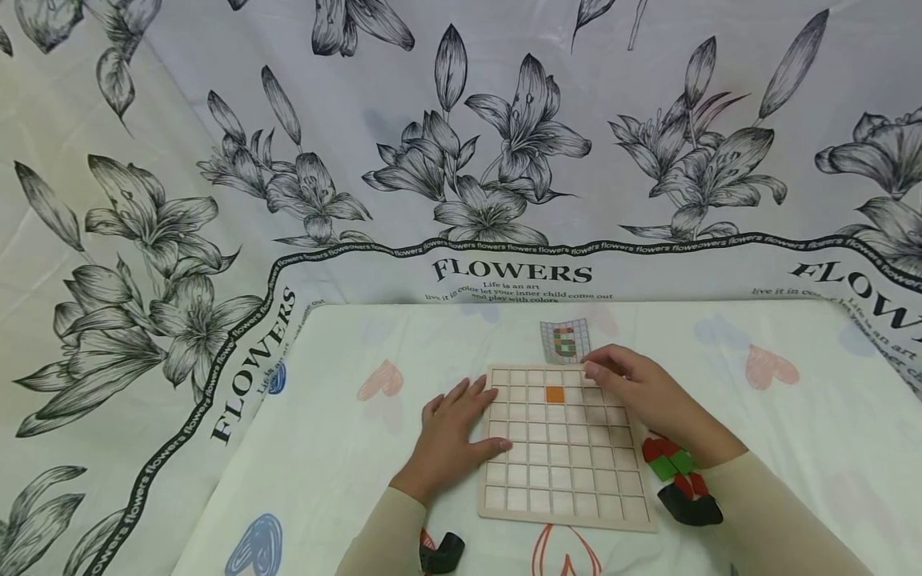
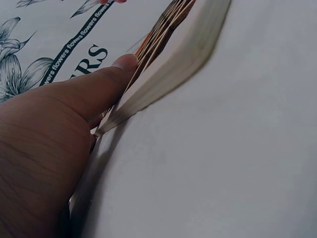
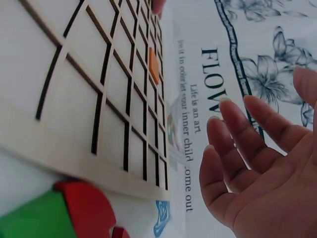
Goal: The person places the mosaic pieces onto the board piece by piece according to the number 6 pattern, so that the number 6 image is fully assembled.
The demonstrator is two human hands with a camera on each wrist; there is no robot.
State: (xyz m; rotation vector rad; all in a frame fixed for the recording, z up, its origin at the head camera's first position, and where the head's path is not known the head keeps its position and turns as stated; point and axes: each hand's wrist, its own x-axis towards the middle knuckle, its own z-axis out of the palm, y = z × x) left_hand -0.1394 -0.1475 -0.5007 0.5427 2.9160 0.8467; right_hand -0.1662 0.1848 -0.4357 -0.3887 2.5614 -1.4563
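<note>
A pale wooden grid board [image 1: 565,464] lies on the table, with one orange square tile [image 1: 555,394] in a cell near its top edge. My left hand [image 1: 454,428] rests at the board's left side, fingers spread and thumb over the rim; the left wrist view shows that thumb [image 2: 106,82] on the edge. Over the board's top right corner hovers my right hand [image 1: 644,392]. Its fingers [image 3: 242,134] are loosely bent in the right wrist view, and nothing shows between them. The orange tile [image 3: 154,66] appears there too.
Behind the board lies a small card [image 1: 565,342] printed with a coloured grid pattern. Red and green pieces [image 1: 670,460] sit just right of the board, partly under the right forearm. A flower-printed cloth [image 1: 504,160] hangs behind the table.
</note>
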